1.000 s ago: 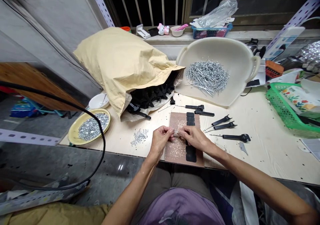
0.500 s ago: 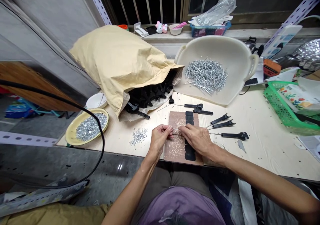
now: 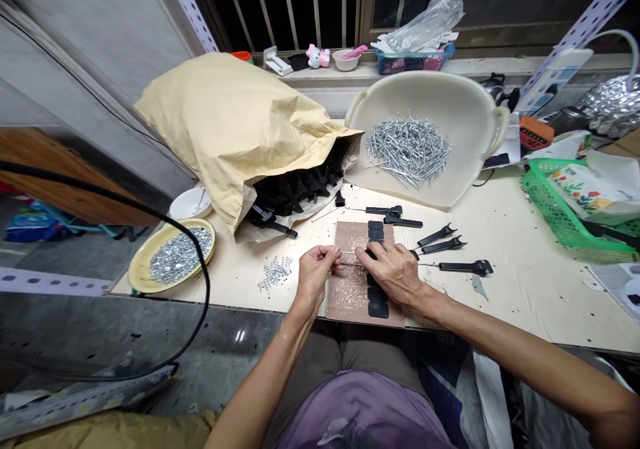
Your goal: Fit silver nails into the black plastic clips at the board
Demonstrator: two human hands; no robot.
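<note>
My left hand (image 3: 317, 272) is closed in a pinch on a thin metal rod (image 3: 347, 254), which runs level toward the right fingertips. Opposite it, my right hand (image 3: 393, 269) has its fingers bent together at the rod's other end; what they hold is hidden beneath them. Both hands are over a brown, speckled board (image 3: 347, 296) with a column of black pads (image 3: 378, 309), partly covered by the right hand. Right of that hand lie black plastic pieces with thin metal shafts, among them a longer handle-like piece (image 3: 465, 266).
Small metal bits (image 3: 275, 272) lie left of the board, near a yellow dish (image 3: 134, 272) of metal washers. A paper sack (image 3: 240, 122) spills black parts. A white basin (image 3: 450, 102) holds many screws or nails. A green basket (image 3: 555, 202) stands right; a black cable (image 3: 203, 302) loops at left.
The right fingers have shifted slightly and are more raised and bent over the rod. The left hand keeps its pinch. The whole view has moved a little.
</note>
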